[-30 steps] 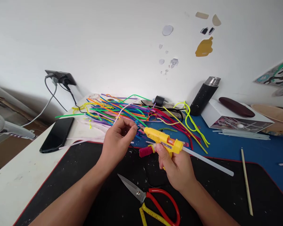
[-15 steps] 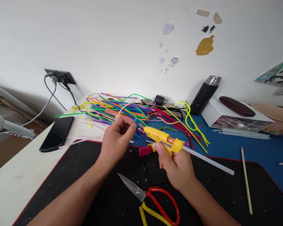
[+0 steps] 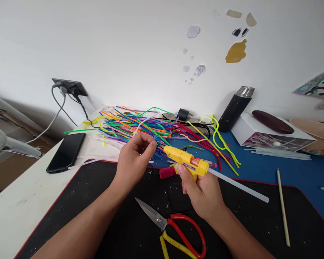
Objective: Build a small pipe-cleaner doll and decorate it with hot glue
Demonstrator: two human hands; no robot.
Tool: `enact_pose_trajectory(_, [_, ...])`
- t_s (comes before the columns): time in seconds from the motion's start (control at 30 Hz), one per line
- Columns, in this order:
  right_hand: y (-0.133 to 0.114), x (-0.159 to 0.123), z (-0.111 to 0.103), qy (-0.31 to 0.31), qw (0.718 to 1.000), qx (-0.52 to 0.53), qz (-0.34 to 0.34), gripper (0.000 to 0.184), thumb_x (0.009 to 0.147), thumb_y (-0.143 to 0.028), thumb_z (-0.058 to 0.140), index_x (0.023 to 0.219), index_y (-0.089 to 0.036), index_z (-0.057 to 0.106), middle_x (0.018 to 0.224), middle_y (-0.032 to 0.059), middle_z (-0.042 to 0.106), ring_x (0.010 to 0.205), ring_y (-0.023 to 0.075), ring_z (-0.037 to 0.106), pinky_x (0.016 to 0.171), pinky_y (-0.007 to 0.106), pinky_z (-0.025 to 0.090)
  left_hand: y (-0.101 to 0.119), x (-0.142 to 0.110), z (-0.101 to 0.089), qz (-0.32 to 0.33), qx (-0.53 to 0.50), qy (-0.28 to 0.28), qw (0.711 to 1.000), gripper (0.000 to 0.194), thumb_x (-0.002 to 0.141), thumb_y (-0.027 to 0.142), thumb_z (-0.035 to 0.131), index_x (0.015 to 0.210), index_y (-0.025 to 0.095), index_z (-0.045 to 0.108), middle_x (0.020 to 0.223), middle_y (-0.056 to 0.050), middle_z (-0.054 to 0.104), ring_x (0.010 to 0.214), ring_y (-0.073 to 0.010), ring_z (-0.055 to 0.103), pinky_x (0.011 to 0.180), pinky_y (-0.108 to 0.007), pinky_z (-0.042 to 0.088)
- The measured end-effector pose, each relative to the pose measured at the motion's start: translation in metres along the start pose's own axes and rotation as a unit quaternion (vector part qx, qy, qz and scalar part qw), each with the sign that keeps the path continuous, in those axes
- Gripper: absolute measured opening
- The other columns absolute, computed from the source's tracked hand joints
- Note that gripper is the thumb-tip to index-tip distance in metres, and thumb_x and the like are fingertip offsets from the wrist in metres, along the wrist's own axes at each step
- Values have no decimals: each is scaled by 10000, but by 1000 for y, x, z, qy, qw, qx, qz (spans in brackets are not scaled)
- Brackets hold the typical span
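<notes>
My right hand is wrapped round a yellow hot glue gun, with a long whitish glue stick jutting from its back end. The gun's nozzle points left, close to the fingertips of my left hand. That hand is closed in a pinch on a small blue fuzzy piece, seemingly pipe cleaner; its full shape is hidden by the fingers and the colourful pile behind. Below the gun's front, a dark red wound bundle rests at the mat's far edge. Scissors with red and yellow handles lie nearer me.
Many coloured pipe cleaners are heaped along the wall. A phone lies at left. Behind on the right stand a black flask and a white drawer box, with spare glue sticks before it. A thin stick crosses the black mat.
The view has shifted very slightly. The glue gun's nozzle sits a touch farther left, near the blue piece; both hands keep their grips.
</notes>
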State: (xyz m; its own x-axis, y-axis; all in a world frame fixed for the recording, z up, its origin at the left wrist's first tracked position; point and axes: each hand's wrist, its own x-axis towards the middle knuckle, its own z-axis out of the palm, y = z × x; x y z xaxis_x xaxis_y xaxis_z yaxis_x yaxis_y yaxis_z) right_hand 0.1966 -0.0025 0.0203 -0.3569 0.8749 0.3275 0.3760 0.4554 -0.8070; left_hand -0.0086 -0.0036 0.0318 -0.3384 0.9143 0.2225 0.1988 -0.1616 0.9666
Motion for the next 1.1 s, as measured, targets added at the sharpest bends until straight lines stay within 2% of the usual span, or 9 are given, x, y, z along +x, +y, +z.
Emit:
enact_pose_trajectory(0.2, [0,1,0,4,1000,-7,0,518,1097,-505,478,640,-264,515,453,-17,520,471,174,565,495,293,422,0,0,0,-3,-6,1,1000,181,909,357,733,839,216,643,766,22,613,639,-130,547,612,-252,443])
enact_pose_trajectory(0.57, [3,-1,0,0,1000,12,24,476,1096,-525,486,722,-253,598,462,-17,542,479,187,585,510,306,468,0,1,1,-4,-4,3,1000,194,894,368,741,825,214,644,756,20,615,627,-133,546,607,-259,443])
enact_pose_trajectory(1.1, [6,-1,1,22,1000,10,11,470,1093,-557,489,833,-234,710,450,-19,533,464,193,574,480,305,438,0,0,1,-6,5,2,1000,191,885,368,741,815,218,647,741,18,610,624,-139,544,595,-264,439])
